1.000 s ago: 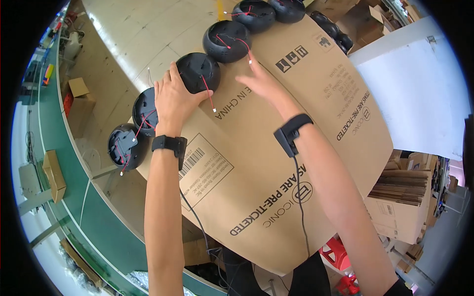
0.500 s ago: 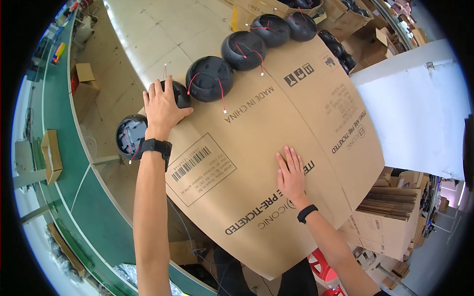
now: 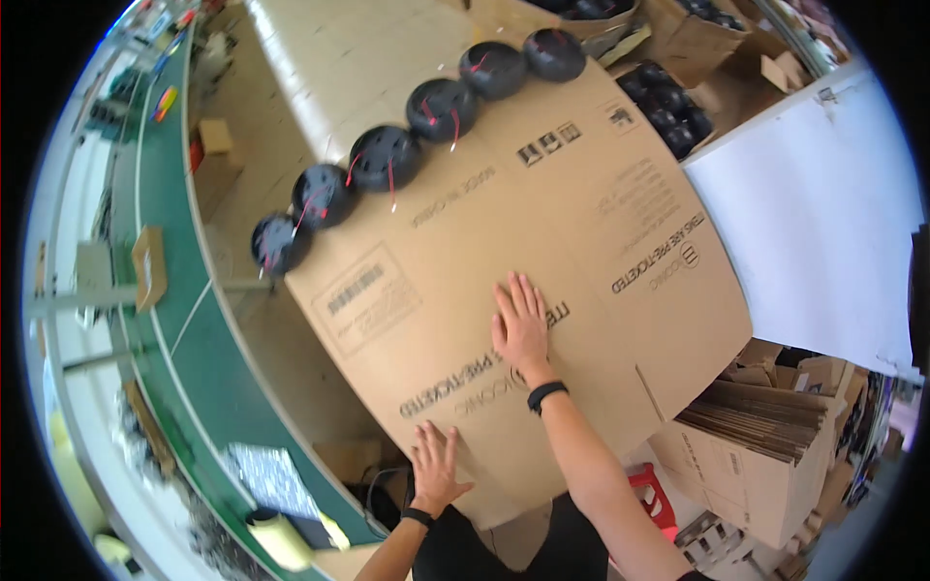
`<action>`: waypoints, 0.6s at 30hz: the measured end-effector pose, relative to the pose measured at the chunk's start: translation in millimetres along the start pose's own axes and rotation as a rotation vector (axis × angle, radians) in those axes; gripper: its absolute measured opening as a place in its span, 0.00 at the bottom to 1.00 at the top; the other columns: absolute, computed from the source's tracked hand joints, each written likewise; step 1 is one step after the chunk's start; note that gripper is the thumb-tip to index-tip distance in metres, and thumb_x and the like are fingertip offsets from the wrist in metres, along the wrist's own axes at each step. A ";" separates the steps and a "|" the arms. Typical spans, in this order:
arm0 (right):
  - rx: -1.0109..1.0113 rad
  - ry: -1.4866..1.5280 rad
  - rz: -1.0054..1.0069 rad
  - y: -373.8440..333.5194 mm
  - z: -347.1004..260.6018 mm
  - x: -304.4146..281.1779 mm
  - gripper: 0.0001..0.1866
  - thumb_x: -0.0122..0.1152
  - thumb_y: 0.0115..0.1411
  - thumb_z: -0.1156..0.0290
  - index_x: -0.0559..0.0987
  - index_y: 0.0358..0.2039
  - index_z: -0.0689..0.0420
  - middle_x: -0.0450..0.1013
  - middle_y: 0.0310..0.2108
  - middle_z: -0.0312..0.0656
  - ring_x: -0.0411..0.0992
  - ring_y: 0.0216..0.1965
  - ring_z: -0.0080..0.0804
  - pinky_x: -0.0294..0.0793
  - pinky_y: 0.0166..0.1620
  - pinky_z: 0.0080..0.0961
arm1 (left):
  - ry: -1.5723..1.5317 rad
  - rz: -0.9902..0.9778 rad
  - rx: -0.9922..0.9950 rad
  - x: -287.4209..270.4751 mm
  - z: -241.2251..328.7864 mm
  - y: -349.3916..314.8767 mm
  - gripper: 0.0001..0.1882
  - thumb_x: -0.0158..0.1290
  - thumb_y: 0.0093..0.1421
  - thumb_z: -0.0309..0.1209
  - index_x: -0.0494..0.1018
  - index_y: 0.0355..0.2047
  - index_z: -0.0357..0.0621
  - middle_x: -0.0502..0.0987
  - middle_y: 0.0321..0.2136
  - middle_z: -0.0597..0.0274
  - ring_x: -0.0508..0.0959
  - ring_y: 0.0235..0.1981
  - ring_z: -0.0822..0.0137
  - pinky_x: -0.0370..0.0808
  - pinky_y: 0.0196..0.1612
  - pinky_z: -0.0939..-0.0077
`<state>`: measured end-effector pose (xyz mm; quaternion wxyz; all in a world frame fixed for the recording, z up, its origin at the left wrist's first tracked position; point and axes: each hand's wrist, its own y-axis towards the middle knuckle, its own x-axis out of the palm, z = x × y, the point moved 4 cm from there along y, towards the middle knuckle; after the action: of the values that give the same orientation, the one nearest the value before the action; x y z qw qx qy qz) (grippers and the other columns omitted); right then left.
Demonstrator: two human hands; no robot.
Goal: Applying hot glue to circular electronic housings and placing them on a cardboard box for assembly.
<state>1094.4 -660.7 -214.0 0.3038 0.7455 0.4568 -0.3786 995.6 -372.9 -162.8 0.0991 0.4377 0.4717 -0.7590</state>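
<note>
Brown cardboard [image 3: 465,281]: a broad printed surface, mostly bare on top; whether it is a flat sheet or a closed box cannot be told.
Left hand [image 3: 438,473]: palm down by the near edge, fingers spread, thumb out to the side, grasping nothing.
Right hand [image 3: 523,331]: flat on the middle of the cardboard, fingers extended and slightly parted, nothing gripped.
Black shells [image 3: 385,155]: six round ones stand in a slanting row along the far left edge, well apart from both hands.
Row done: it runs nearly corner to corner, so the lining-up looks complete.
Wiring left: red wires [image 3: 391,176] trail loose from several shells, so the inside work seems unfinished; blur hides finer detail.
Carton at right [image 3: 741,489]: packed with upright, folded cardboard pieces [image 3: 756,426].
Small box on the green bench [image 3: 150,281]: a shallow cardboard one; its contents are hidden.
Tray beyond the cardboard's right corner [image 3: 668,108]: dark rounded parts sit in it, close together.
Far cartons [image 3: 690,60]: top right, with dark pieces heaped in at least one; too blurred to count.
</note>
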 end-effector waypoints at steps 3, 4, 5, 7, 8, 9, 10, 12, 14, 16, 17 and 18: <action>-0.083 0.072 -0.079 4.0 1.8 -13.2 0.27 0.52 0.62 0.66 0.70 0.63 0.53 0.56 0.70 0.50 0.53 0.71 0.49 0.51 0.70 0.48 | 0.035 -0.053 -0.096 42.8 23.0 -24.0 0.72 0.73 0.33 0.57 0.44 0.74 0.51 0.40 0.71 0.29 0.45 0.71 0.30 0.60 0.63 0.34; -0.125 0.086 -0.152 3.3 2.7 -12.1 0.27 0.53 0.62 0.66 0.70 0.63 0.53 0.56 0.70 0.51 0.53 0.71 0.48 0.52 0.70 0.49 | 0.104 0.018 -0.105 49.8 16.8 -21.8 0.72 0.73 0.33 0.57 0.43 0.74 0.53 0.41 0.71 0.30 0.46 0.71 0.31 0.60 0.63 0.35; -0.176 0.095 -0.193 -5.8 5.7 -15.3 0.27 0.53 0.62 0.66 0.70 0.63 0.53 0.56 0.70 0.51 0.53 0.71 0.48 0.52 0.70 0.49 | 0.165 0.081 -0.119 55.1 11.8 -24.2 0.73 0.73 0.32 0.58 0.43 0.74 0.55 0.42 0.71 0.30 0.46 0.71 0.32 0.61 0.63 0.36; -0.262 0.021 -0.271 -34.7 16.0 -27.9 0.29 0.54 0.63 0.62 0.69 0.64 0.53 0.53 0.71 0.54 0.52 0.71 0.52 0.52 0.70 0.50 | 0.148 0.108 -0.137 52.7 7.6 -24.6 0.71 0.73 0.33 0.56 0.44 0.74 0.57 0.43 0.71 0.33 0.49 0.72 0.36 0.62 0.63 0.37; -0.329 -0.056 -0.325 -56.6 17.6 -30.4 0.30 0.55 0.63 0.60 0.67 0.65 0.53 0.51 0.71 0.57 0.50 0.71 0.54 0.51 0.70 0.52 | 0.145 0.122 -0.155 50.2 5.4 -24.4 0.71 0.73 0.33 0.53 0.44 0.74 0.58 0.44 0.72 0.35 0.49 0.72 0.39 0.62 0.63 0.38; -0.397 -0.139 -0.379 -94.1 20.4 -38.8 0.32 0.56 0.62 0.58 0.66 0.67 0.52 0.49 0.71 0.59 0.48 0.72 0.57 0.50 0.70 0.53 | 0.137 0.129 -0.171 51.1 5.4 -31.5 0.71 0.74 0.33 0.51 0.44 0.74 0.59 0.44 0.72 0.38 0.49 0.72 0.41 0.62 0.63 0.38; -0.423 -0.154 -0.471 -129.1 18.2 -47.2 0.34 0.57 0.62 0.56 0.65 0.68 0.51 0.47 0.71 0.61 0.46 0.72 0.60 0.48 0.70 0.55 | 0.158 0.222 -0.188 58.6 4.2 -36.9 0.72 0.75 0.30 0.50 0.44 0.74 0.60 0.42 0.72 0.38 0.48 0.73 0.41 0.61 0.64 0.39; -0.491 -0.239 -0.631 -178.8 22.6 -64.4 0.38 0.61 0.59 0.52 0.64 0.69 0.47 0.43 0.72 0.64 0.42 0.72 0.65 0.48 0.69 0.58 | 0.085 0.260 -0.192 63.3 1.0 -30.8 0.74 0.76 0.27 0.47 0.44 0.74 0.62 0.40 0.73 0.40 0.46 0.73 0.43 0.60 0.65 0.40; -0.602 -0.297 -0.735 -211.6 15.9 -79.9 0.40 0.62 0.57 0.50 0.63 0.69 0.45 0.41 0.72 0.64 0.41 0.72 0.67 0.48 0.69 0.59 | -0.010 0.152 -0.184 55.1 3.2 -34.9 0.65 0.70 0.38 0.44 0.43 0.74 0.66 0.40 0.74 0.45 0.47 0.74 0.46 0.60 0.65 0.40; -0.660 -0.429 -0.939 -230.9 6.6 -87.9 0.46 0.67 0.53 0.49 0.61 0.71 0.42 0.37 0.72 0.68 0.39 0.71 0.72 0.50 0.68 0.60 | -0.057 0.224 -0.221 69.7 4.9 -37.9 0.48 0.58 0.56 0.40 0.45 0.73 0.73 0.40 0.74 0.50 0.48 0.74 0.51 0.58 0.65 0.39; -0.743 -0.423 -0.962 -237.0 3.2 -90.2 0.46 0.67 0.53 0.49 0.61 0.71 0.42 0.37 0.72 0.68 0.39 0.71 0.72 0.50 0.68 0.60 | -0.104 0.339 -0.262 91.7 3.4 -33.5 0.40 0.52 0.62 0.37 0.48 0.72 0.77 0.41 0.74 0.52 0.48 0.74 0.52 0.57 0.66 0.38; -0.775 -0.450 -1.003 -245.2 -3.1 -84.1 0.48 0.68 0.52 0.50 0.58 0.72 0.42 0.36 0.72 0.69 0.38 0.71 0.74 0.51 0.68 0.60 | -0.140 0.438 -0.301 127.3 -1.9 -31.4 0.36 0.48 0.64 0.37 0.51 0.70 0.80 0.40 0.75 0.56 0.47 0.74 0.54 0.55 0.66 0.36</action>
<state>847.0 -598.6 -167.8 0.4246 0.1828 0.7762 -0.4287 903.0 -321.2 -239.8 0.3570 0.4559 0.4653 -0.6695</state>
